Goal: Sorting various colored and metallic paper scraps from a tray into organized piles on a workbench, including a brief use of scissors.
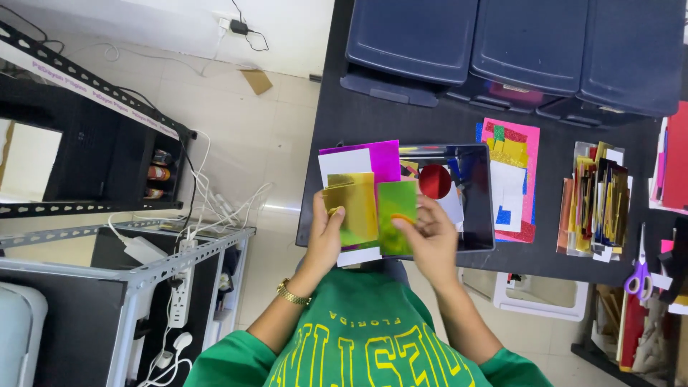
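Near the middle of the frame, the left hand (326, 233) pinches a shiny gold foil sheet (352, 208), thumb on its face and fingers closed behind it. Just to its right, the right hand (432, 240) grips a shiny green foil sheet (396, 215), thumb pressed on the lower front and fingers curled at the right edge. The two sheets sit side by side, their inner edges touching or slightly overlapping. Behind them, toward the upper part of the fan, lie a plain white card (344, 163) and a magenta glitter sheet (383, 158); whether either hand also holds these I cannot tell. A gold wristwatch (292, 294) circles the left wrist.

Both hands hover over a dark rectangular tray (476, 215) resting on the black worktop (358, 118); inside it shows a red foil disc (435, 180) among mixed paper scraps. To the right of the tray lies a pink glitter sheet (529, 179) carrying smaller coloured squares, and further right a stack of narrow multicoloured paper strips (598, 201). Purple-handled scissors (638, 276) rest at the right edge of the frame. Along the top sit dark blue plastic storage bins (530, 43). At the left of the frame stands a grey metal rack (143, 272) with white cables and power strips on a pale tiled floor (258, 136).
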